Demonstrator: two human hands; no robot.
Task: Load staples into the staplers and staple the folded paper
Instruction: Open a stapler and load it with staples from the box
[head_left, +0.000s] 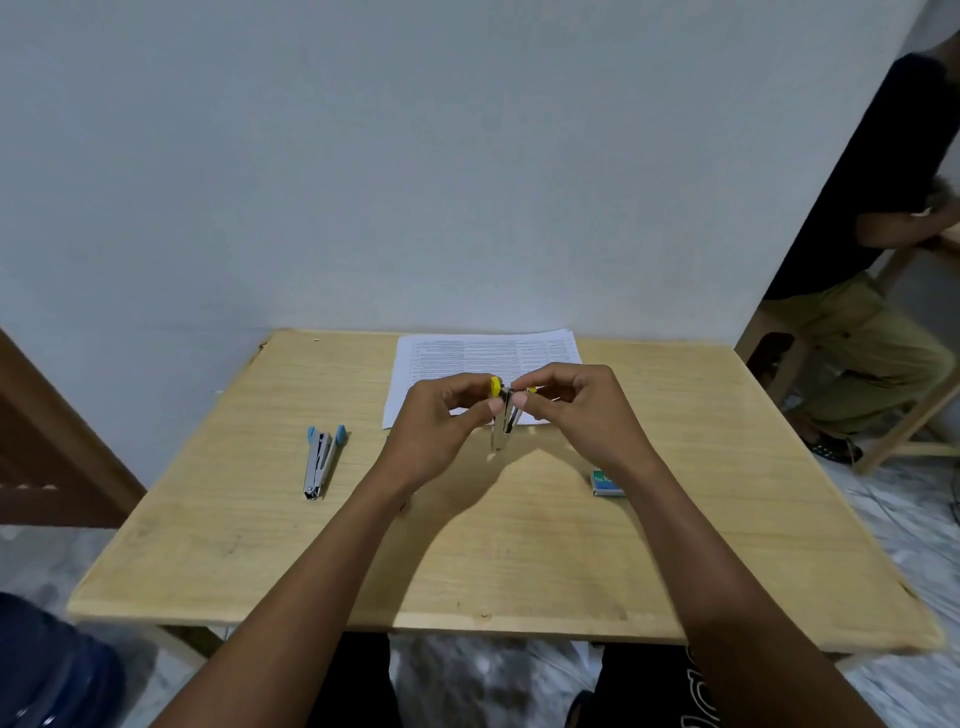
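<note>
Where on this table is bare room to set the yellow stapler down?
Bare wood: the right of the table, between the paper and the right edge, beyond the staple box; and the near left corner, in front of the blue stapler. Crowded: the middle, where the left hand and right hand hold the yellow stapler.

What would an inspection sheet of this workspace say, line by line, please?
Surface: wooden table, light, a few faint marks.
Job's things: yellow stapler held upright above the table; blue stapler lying at the left, arms apart; printed paper at the far edge; staple box at the right.
Clutter: nothing seen.
Hands: left hand grips the yellow stapler; right hand pinches its upper end.
Cables: nothing seen clearly.
Surroundings: plain wall behind; another person sitting at the far right.
</note>
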